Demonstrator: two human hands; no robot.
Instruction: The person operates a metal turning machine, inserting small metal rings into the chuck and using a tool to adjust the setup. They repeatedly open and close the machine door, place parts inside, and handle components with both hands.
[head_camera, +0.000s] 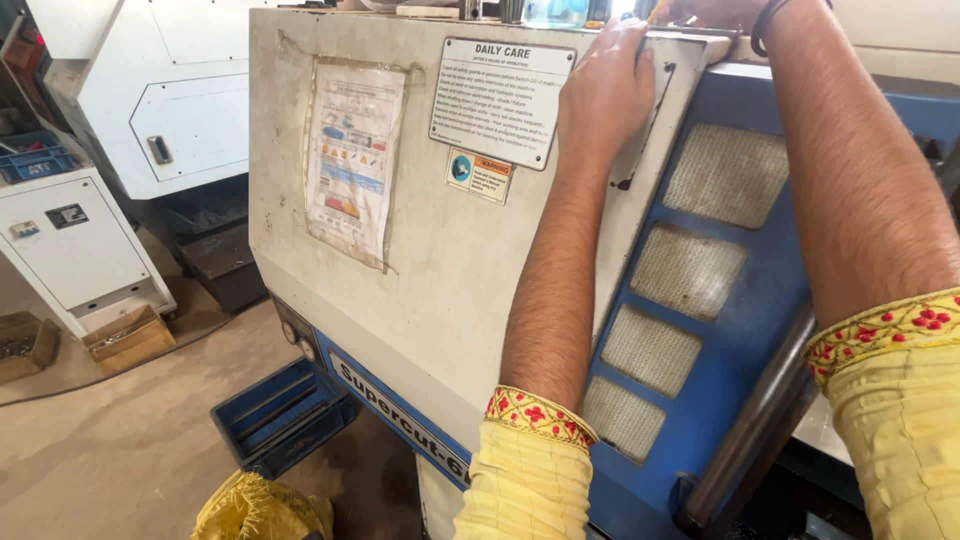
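Observation:
Both my arms reach up along the side of a cream and blue machine cabinet (420, 300). My left hand (605, 92) lies on the cabinet's top corner with its fingers curled over the edge, beside a white notice plate (500, 100). My right hand (712, 12) is cut off by the top of the frame; only its wrist with a dark band (768, 22) shows clearly. A thin yellow-orange tip (655, 13) pokes out between the two hands, but I cannot tell which hand holds it. Both forearms wear yellow sleeves with red embroidered cuffs.
A laminated sheet (352, 158) is taped to the cabinet side. Mesh vents (690, 270) fill the blue panel, with a dark bar handle (755, 420) at right. On the floor are a blue crate (280, 415), a yellow bag (262, 508) and cardboard boxes (125, 338). White machines stand at left.

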